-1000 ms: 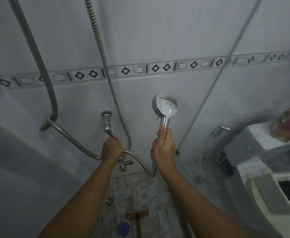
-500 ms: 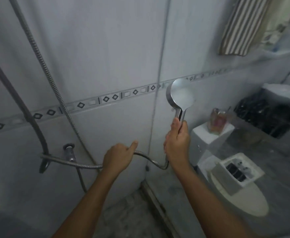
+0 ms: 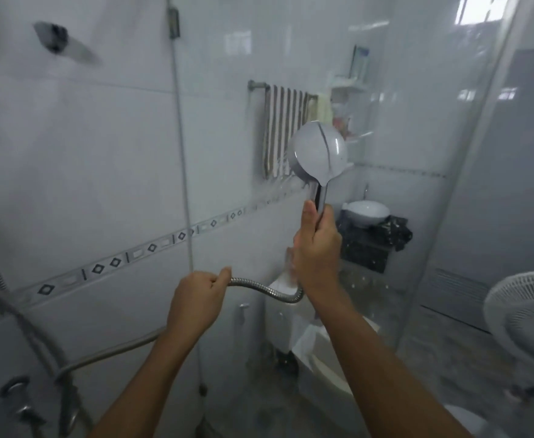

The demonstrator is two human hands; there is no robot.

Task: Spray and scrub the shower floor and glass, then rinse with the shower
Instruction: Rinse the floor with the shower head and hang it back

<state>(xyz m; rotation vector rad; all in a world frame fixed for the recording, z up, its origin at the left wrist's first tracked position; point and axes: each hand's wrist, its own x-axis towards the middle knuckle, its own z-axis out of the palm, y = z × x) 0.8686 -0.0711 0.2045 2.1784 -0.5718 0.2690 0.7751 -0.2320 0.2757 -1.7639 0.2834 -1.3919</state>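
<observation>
My right hand point(image 3: 318, 248) grips the chrome handle of the round shower head point(image 3: 320, 156), held upright at chest height. Its face points away from me at the glass panel point(image 3: 395, 191), and water streaks fan out to the left of the head. My left hand point(image 3: 197, 303) is closed around the metal hose point(image 3: 269, 290), which loops from the handle's base down to the left. The shower floor is out of view.
The tiled wall point(image 3: 79, 172) with a diamond border fills the left; tap fittings point(image 3: 19, 393) sit at the lower left. Through the glass I see a striped towel point(image 3: 283, 131) on a rail, a toilet point(image 3: 322, 352), a basin point(image 3: 368, 213) and a white fan point(image 3: 528, 317).
My left hand left the tap and took hold of the hose. My view swung right and upward. The shower head turned from the wall toward the glass, and water now sprays.
</observation>
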